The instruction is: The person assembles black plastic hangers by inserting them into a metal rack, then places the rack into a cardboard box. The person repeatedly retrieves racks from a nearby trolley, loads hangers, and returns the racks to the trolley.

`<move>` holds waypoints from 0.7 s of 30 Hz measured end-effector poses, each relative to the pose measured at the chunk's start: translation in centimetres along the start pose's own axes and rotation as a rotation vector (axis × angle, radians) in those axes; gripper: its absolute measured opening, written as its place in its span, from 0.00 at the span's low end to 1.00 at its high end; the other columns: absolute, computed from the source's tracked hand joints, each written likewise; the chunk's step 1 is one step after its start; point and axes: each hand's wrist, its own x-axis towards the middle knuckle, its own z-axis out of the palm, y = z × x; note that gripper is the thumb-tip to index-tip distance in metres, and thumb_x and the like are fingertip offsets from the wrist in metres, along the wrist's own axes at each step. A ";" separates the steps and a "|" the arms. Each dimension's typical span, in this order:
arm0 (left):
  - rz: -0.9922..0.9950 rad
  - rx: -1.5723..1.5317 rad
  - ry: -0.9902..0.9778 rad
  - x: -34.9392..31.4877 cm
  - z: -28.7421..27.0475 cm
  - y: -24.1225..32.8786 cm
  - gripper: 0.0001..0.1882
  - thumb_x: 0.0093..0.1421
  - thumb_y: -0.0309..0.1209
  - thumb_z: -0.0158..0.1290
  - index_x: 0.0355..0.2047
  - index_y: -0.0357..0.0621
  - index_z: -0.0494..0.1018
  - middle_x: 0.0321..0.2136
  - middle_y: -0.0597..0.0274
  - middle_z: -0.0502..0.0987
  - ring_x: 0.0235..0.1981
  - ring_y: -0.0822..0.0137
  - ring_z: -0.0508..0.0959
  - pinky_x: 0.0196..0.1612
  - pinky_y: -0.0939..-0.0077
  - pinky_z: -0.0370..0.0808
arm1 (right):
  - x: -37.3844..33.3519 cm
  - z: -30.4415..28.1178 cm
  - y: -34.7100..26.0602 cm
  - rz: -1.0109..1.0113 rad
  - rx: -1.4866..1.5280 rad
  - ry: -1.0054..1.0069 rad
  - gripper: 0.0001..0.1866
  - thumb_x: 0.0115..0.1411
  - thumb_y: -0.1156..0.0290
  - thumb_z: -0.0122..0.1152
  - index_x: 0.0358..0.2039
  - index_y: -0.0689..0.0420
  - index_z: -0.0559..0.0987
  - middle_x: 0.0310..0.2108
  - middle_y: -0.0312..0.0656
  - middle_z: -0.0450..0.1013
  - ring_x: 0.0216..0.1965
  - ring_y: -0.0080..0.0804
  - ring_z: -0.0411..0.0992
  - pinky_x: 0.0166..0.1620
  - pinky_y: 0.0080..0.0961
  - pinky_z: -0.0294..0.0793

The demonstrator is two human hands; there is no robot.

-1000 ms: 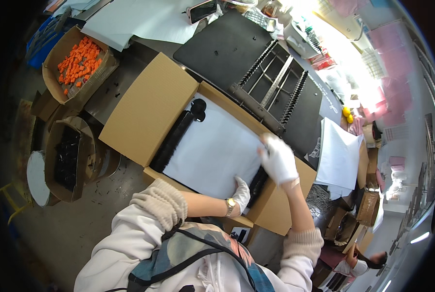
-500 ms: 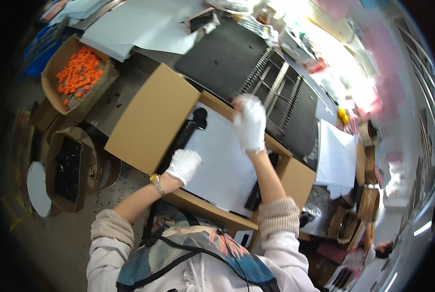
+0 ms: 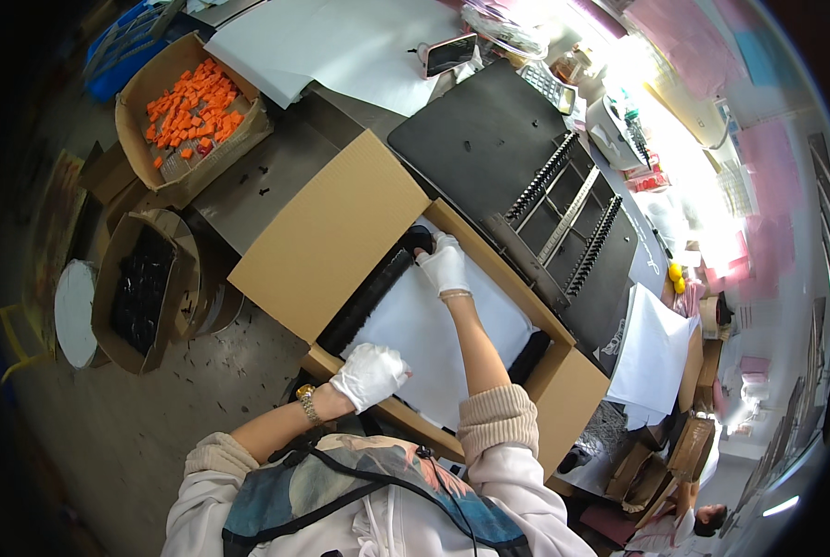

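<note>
An open cardboard box point(image 3: 526, 265) lies tilted in front of me, its big left flap point(image 3: 336, 237) folded out. Inside is a white sheet point(image 3: 410, 330), with a long black strip point(image 3: 367, 302) along its left side and another dark piece point(image 3: 529, 357) at the right. At the box's far left corner, the gloved fingers of my right hand point(image 3: 445, 265) close on a black rounded piece point(image 3: 418, 239). My left hand point(image 3: 370, 376), also in a white glove, is curled over the near edge of the box; whatever is in its fingers is hidden.
A carton of orange pieces point(image 3: 192, 116) stands at the far left, with a carton of black pieces point(image 3: 141, 292) below it. Behind the box lies a black board point(image 3: 475, 121) with a metal rack point(image 3: 559, 218). White paper sheets point(image 3: 652, 348) lie right; a person point(image 3: 680, 520) is beyond.
My right hand has moved down and left from above the box's far edge onto the black rounded piece. My left hand has come down toward the box's near edge. The view has shifted.
</note>
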 end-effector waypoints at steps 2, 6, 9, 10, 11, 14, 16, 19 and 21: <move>0.025 -0.006 0.015 -0.2 -0.1 -0.2 0.09 0.56 0.36 0.56 0.25 0.49 0.83 0.23 0.54 0.80 0.26 0.55 0.82 0.32 0.59 0.78 | -0.7 0.1 0.0 -0.053 0.020 0.053 0.21 0.50 0.69 0.70 0.45 0.63 0.79 0.43 0.57 0.76 0.43 0.53 0.76 0.48 0.41 0.76; 0.084 0.036 0.052 -0.3 0.0 -0.4 0.08 0.56 0.37 0.57 0.26 0.49 0.82 0.22 0.56 0.79 0.26 0.56 0.81 0.31 0.60 0.77 | -1.7 0.9 0.1 -0.091 -0.012 0.050 0.18 0.52 0.69 0.69 0.43 0.63 0.80 0.41 0.58 0.76 0.44 0.55 0.75 0.50 0.42 0.75; 0.097 0.036 0.069 -0.3 0.1 -0.3 0.08 0.56 0.36 0.56 0.24 0.50 0.82 0.22 0.58 0.79 0.25 0.56 0.81 0.32 0.59 0.77 | -1.6 1.2 0.1 -0.119 0.119 0.173 0.18 0.52 0.69 0.69 0.43 0.62 0.81 0.41 0.58 0.77 0.45 0.56 0.75 0.50 0.42 0.75; 0.095 0.039 0.059 -0.3 0.2 -0.3 0.09 0.57 0.35 0.55 0.23 0.50 0.82 0.21 0.58 0.78 0.25 0.56 0.80 0.33 0.59 0.78 | -1.3 1.1 0.1 -0.111 0.115 0.130 0.19 0.51 0.69 0.69 0.43 0.62 0.80 0.42 0.58 0.77 0.45 0.56 0.75 0.51 0.41 0.75; 0.097 0.022 0.070 -0.3 0.2 -0.4 0.09 0.56 0.35 0.55 0.23 0.50 0.81 0.21 0.58 0.78 0.25 0.56 0.80 0.33 0.59 0.78 | -1.0 0.9 0.0 -0.096 0.106 0.065 0.20 0.51 0.69 0.69 0.44 0.62 0.80 0.43 0.59 0.77 0.46 0.57 0.75 0.51 0.41 0.75; 0.081 0.006 0.068 -0.3 0.4 -0.5 0.08 0.56 0.35 0.56 0.23 0.49 0.81 0.21 0.58 0.78 0.25 0.57 0.80 0.33 0.59 0.78 | 0.0 -0.2 -0.3 -0.033 0.016 -0.061 0.21 0.50 0.69 0.69 0.45 0.62 0.80 0.44 0.60 0.76 0.46 0.58 0.75 0.51 0.41 0.75; 0.087 0.000 0.056 -0.3 0.4 -0.6 0.08 0.56 0.34 0.56 0.23 0.49 0.81 0.21 0.58 0.78 0.25 0.57 0.80 0.33 0.60 0.78 | 0.2 -0.8 -0.8 -0.002 -0.022 -0.075 0.23 0.50 0.70 0.70 0.46 0.63 0.79 0.45 0.60 0.76 0.45 0.57 0.75 0.51 0.40 0.75; 0.102 0.019 0.080 -0.4 0.4 -0.6 0.08 0.56 0.37 0.57 0.25 0.50 0.82 0.22 0.57 0.78 0.25 0.56 0.80 0.31 0.60 0.77 | -0.4 -1.2 -1.5 0.011 -0.030 -0.020 0.24 0.49 0.68 0.71 0.46 0.65 0.78 0.45 0.59 0.76 0.45 0.54 0.76 0.49 0.39 0.76; 0.103 0.019 0.078 -0.4 0.3 -0.5 0.08 0.56 0.36 0.57 0.24 0.50 0.82 0.21 0.58 0.78 0.25 0.57 0.80 0.32 0.60 0.77 | -0.9 -1.2 -1.8 0.054 -0.069 0.014 0.21 0.50 0.67 0.70 0.43 0.65 0.80 0.43 0.59 0.76 0.43 0.55 0.76 0.48 0.41 0.77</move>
